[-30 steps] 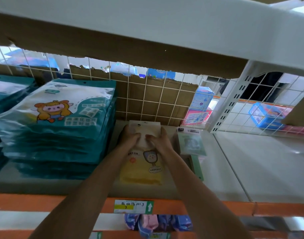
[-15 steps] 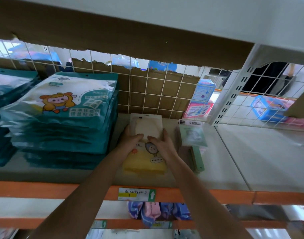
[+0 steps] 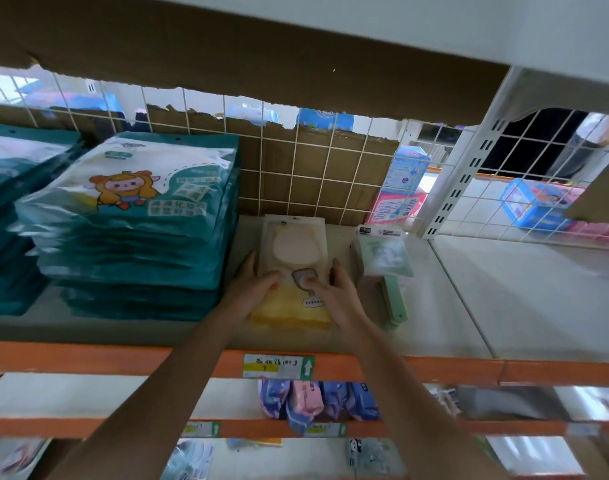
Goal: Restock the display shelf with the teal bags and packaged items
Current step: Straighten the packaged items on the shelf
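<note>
Left hand (image 3: pixel 253 289): thumb lies on top of the flat yellow-and-white plastic pack (image 3: pixel 296 244), fingers grip its left edge.
Right hand (image 3: pixel 334 292): thumb on top, fingers curled round the right edge.
Pack: flat on the grey shelf board (image 3: pixel 504 289), between both sets of fingers.
Stack of teal plastic bags (image 3: pixel 137 216): just left of the left fingers.
Pale green carded packet (image 3: pixel 382 258): just right of the right fingers.

Shelf (image 3: pixel 504 306), my reach:
- Stack of bags (image 3: pixel 133 220) lies left of centre, with a second stack (image 3: pixel 5 202) just beside it, further left.
- Flat package (image 3: pixel 292 244) lies just right of the first stack. My left hand (image 3: pixel 251 289) holds its left edge, my right hand (image 3: pixel 337 292) its right edge, thumbs on top.
- Small packaged items (image 3: pixel 382 258) lie just right of it.
- Wire grid (image 3: pixel 334 188) stands behind everything.
- Price label (image 3: pixel 279 366) sits on the front rail, with pouches (image 3: pixel 317 400) on the shelf beneath.
</note>
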{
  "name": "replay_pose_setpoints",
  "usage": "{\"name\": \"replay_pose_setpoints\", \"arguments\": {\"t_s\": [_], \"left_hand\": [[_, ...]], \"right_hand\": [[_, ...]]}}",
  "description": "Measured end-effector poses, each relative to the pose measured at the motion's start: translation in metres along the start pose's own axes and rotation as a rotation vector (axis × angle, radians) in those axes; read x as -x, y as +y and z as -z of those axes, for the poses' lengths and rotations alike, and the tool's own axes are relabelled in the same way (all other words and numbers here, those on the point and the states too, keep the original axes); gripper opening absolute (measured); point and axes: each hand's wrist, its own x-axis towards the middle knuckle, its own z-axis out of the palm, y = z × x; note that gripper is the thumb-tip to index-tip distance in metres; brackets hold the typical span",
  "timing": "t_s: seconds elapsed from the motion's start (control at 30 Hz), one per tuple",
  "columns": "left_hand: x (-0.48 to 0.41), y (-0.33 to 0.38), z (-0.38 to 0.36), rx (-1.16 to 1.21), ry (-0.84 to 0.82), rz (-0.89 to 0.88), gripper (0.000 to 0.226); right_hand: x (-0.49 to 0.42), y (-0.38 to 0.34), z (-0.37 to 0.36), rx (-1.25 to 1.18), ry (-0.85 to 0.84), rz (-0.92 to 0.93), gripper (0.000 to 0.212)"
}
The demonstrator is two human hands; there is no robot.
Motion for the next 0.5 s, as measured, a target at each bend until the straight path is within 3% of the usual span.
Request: {"name": "replay_pose_setpoints", "arguments": {"t_s": [0.23, 0.4, 0.5], "left_hand": [[0.009, -0.002, -0.008, -0.035, -0.016, -0.03, 0.069], [0.018, 0.001, -0.001, -0.041, -0.083, -0.072, 0.102], [0.028, -0.009, 0.009, -0.163, -0.225, -0.191, 0.125]], "right_hand": [[0.011, 0.001, -0.008, 0.027, -0.039, 0.08, 0.068], [0.013, 0.005, 0.002, 0.111, -0.098, 0.171, 0.061], [0.024, 0.014, 0.014, 0.268, -0.172, 0.201, 0.081]]}}
